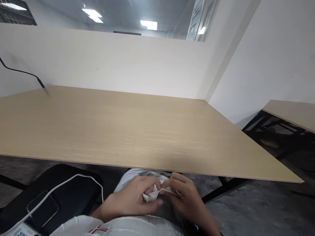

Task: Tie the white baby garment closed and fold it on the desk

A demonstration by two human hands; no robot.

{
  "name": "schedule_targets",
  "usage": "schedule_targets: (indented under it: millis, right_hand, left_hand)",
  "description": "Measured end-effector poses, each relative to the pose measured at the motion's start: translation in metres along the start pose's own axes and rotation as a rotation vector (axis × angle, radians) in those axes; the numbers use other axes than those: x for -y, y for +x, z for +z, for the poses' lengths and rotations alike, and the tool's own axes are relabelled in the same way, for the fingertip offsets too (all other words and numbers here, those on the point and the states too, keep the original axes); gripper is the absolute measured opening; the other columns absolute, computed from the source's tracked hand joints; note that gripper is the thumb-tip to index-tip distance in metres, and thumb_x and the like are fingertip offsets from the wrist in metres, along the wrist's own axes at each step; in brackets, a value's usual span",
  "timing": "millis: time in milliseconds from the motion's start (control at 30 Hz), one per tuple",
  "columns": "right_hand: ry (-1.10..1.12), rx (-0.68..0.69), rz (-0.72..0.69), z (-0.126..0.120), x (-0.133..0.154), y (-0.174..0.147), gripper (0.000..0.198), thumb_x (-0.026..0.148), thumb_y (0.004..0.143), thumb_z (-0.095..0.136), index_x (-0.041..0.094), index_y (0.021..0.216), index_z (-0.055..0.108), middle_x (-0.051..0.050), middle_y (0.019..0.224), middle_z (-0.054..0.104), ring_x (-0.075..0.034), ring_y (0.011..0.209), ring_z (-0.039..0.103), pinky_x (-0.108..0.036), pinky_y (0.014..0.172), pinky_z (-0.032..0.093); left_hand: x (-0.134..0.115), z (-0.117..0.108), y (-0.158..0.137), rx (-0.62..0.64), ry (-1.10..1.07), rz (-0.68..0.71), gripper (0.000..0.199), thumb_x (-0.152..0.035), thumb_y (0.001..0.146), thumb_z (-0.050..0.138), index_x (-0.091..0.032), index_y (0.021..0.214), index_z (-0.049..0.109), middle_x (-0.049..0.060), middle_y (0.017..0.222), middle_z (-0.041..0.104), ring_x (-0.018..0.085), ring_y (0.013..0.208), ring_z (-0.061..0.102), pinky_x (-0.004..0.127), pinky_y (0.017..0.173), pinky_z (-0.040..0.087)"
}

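Below the front edge of the desk, over my lap, my left hand (134, 198) curls around a small white bundle (151, 195) that looks folded or wound. Whether it is cloth, paper or cord, I cannot tell. My right hand (185, 196) pinches a thin white strip (169, 190) running from that bundle, close to the left fingertips. Part of the bundle is hidden by the fingers. Striped white clothing lies under and around both hands.
The wooden desk (128, 131) spans the view ahead, its front edge just above my hands. At the left stands a black seat (71, 183) with a white cable (66, 180) across it. A black cable (22, 70) reaches the back left corner; another desk (292, 113) stands right.
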State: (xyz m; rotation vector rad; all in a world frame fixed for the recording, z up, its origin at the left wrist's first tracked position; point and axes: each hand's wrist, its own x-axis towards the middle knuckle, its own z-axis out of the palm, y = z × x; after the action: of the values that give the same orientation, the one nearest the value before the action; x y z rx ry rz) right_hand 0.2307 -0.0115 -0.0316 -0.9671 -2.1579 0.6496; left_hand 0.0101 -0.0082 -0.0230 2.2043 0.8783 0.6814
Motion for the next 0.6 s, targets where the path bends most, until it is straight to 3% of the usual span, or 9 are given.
schedule_targets:
  millis: [67,167,367,600]
  right_hand:
    - [0.04,-0.054,-0.04,0.001,-0.001,-0.001,0.013,0.027,0.093,0.061,0.021,0.09,0.072,-0.002,0.075,0.058,-0.013,0.066,0.055,-0.024,0.06,0.042]
    - [0.027,-0.097,-0.078,0.001,-0.002,-0.002,0.016,0.029,0.094,0.06,0.02,0.086,0.071,-0.002,0.071,0.057,-0.013,0.063,0.054,-0.023,0.056,0.041]
    - [0.068,-0.207,-0.119,-0.005,0.001,-0.004,0.019,0.029,0.09,0.066,0.019,0.075,0.063,0.001,0.066,0.054,-0.012,0.058,0.05,-0.023,0.053,0.039]
    - [0.16,-0.109,-0.1,-0.002,0.009,-0.004,0.017,0.035,0.091,0.065,0.021,0.083,0.061,-0.002,0.078,0.059,-0.015,0.07,0.056,-0.026,0.063,0.044]
  left_hand:
    - [0.0,-0.002,0.001,0.074,0.033,0.038,0.025,-0.042,0.086,0.067,-0.022,0.099,0.063,-0.002,0.079,0.065,0.014,0.068,0.057,0.022,0.061,0.041]
    - [0.001,-0.003,0.002,0.007,0.075,0.101,0.02,-0.034,0.098,0.051,-0.022,0.102,0.066,0.002,0.088,0.071,0.014,0.076,0.063,0.023,0.069,0.045]
    - [0.006,0.001,-0.002,-0.118,0.335,0.293,0.031,-0.024,0.099,0.044,-0.019,0.078,0.067,0.0,0.061,0.063,0.011,0.053,0.054,0.025,0.054,0.037]
    - [0.003,0.003,-0.002,-0.205,0.335,0.316,0.021,-0.024,0.096,0.051,-0.019,0.084,0.067,0.002,0.064,0.063,0.013,0.058,0.055,0.025,0.06,0.045]
